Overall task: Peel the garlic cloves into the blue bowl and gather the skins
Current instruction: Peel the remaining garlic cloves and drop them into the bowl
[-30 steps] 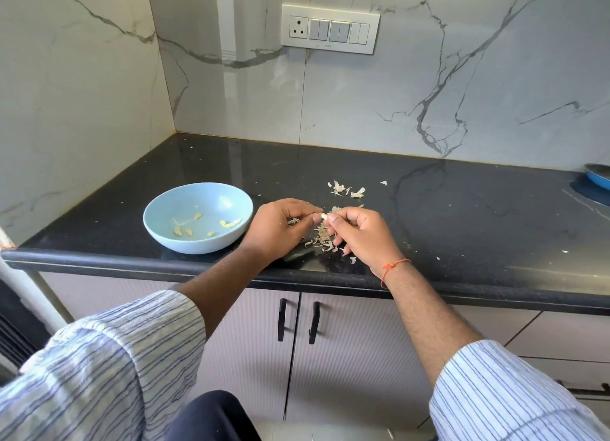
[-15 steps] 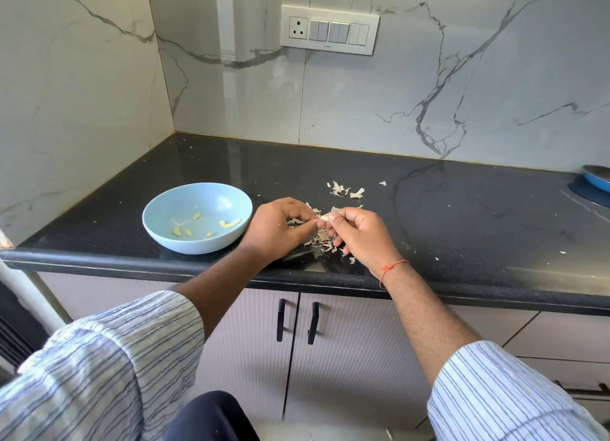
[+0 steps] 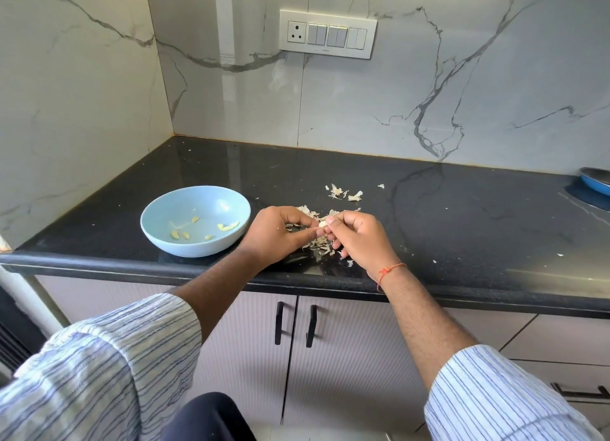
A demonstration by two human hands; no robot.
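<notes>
Holding now: your left hand (image 3: 275, 234) and right hand (image 3: 355, 234) both pinch one garlic clove (image 3: 322, 224), just right of the blue bowl (image 3: 195, 220).
Handling: likely light, firm, slippery once bare; grip its ends.
Skins (image 3: 321, 242): papery, under your hands on the tabletop (image 3: 462, 216).

Left hand (image 3: 277, 234) and right hand (image 3: 358, 234) pinch one garlic clove (image 3: 322, 224) over a skin pile (image 3: 318, 244). Blue bowl (image 3: 165, 209) just left holds peeled cloves (image 3: 227, 226) on black counter (image 3: 462, 216).

Pale blue bowl (image 3: 195, 221), black counter (image 3: 462, 216)
</notes>
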